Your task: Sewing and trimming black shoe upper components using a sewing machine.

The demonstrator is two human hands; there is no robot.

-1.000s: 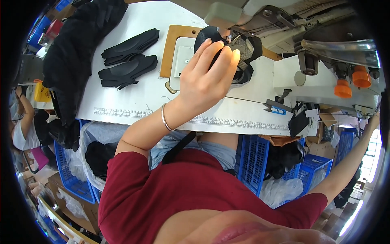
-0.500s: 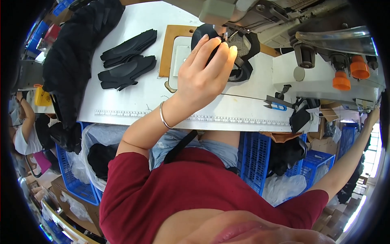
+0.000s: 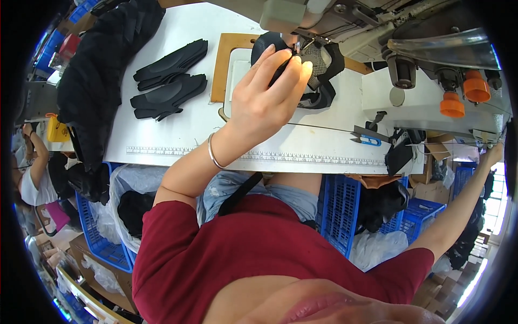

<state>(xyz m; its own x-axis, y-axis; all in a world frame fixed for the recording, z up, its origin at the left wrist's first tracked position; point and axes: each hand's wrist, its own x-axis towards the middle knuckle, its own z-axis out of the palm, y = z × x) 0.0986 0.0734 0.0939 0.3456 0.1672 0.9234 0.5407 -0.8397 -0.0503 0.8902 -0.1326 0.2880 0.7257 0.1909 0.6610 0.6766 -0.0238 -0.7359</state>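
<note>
My left hand (image 3: 265, 100) is at the needle area of a sewing machine (image 3: 283, 15), its fingertips pinched together on a black piece (image 3: 337, 59). Grey mesh lining and a looped strap end (image 3: 322, 99) show on this piece, which looks like a shoe upper; my fingers cover its middle. Light falls on the fingertips, close beside the needle and presser foot (image 3: 298, 45). Far to the right, my right arm stretches out and my right hand (image 3: 495, 155) reaches the machine's right end. Its fingers are too small and too near the rim to make out.
Two stacks of black cut pieces (image 3: 171, 62) lie left on the white table (image 3: 216, 154). Beyond them hangs a heap of black fabric (image 3: 94, 81). Blue thread snips (image 3: 370, 140) lie at right. Blue crates (image 3: 341, 210) stand below; another person (image 3: 35, 183) sits far left.
My left hand has shifted very slightly left, with a wider gap between its fingers. It still pinches the black piece. My right hand stays at the machine's end.
</note>
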